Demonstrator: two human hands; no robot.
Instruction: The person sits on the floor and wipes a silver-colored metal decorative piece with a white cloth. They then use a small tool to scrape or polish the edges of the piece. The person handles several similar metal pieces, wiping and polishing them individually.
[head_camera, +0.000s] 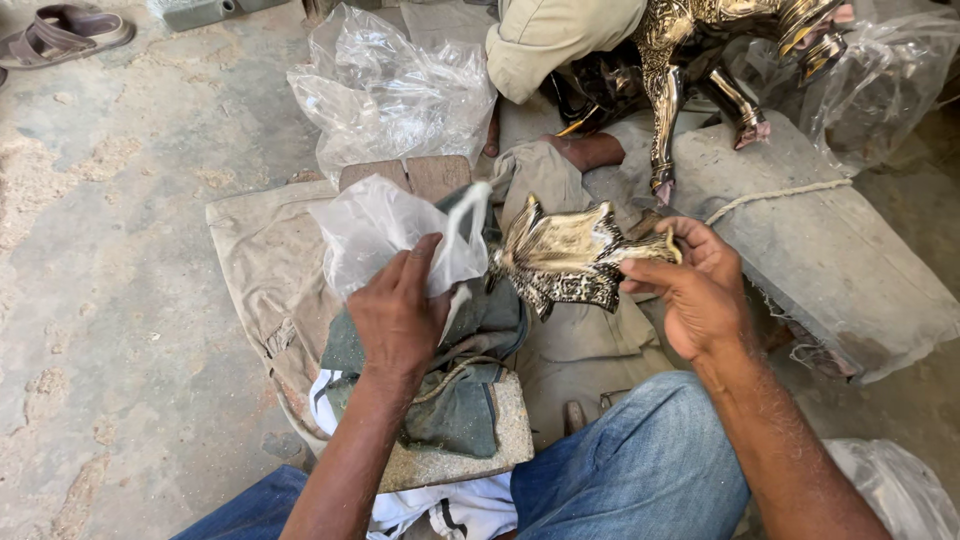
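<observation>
While the person sat on the ground with blue-jeaned knees drawn up, the right hand was clamped on one end of a polished metal ornament, a leaf- or wing-shaped casting with a bright gold face and dark embossed edges, held level above a khaki cloth spread over the concrete floor. The left hand was closed on a clear plastic bag, its fingers pinching the crumpled film just beside the ornament's near tip; whether the bag's mouth already touched the metal could not be told, since that edge was blurred. As things lay, the piece was wholly outside the bag, so wrapping looked barely begun, with the sliding-in and closing left to do. Below the left hand, folded greenish fabric rested on a rough stone block. Farther off, a second empty plastic bag lay crumpled at the cloth's far edge, and a larger shiny metal animal figure, perhaps a horse, stood on a grey slab near another person's sleeve, uncovered. A sandal lay at the far left.
</observation>
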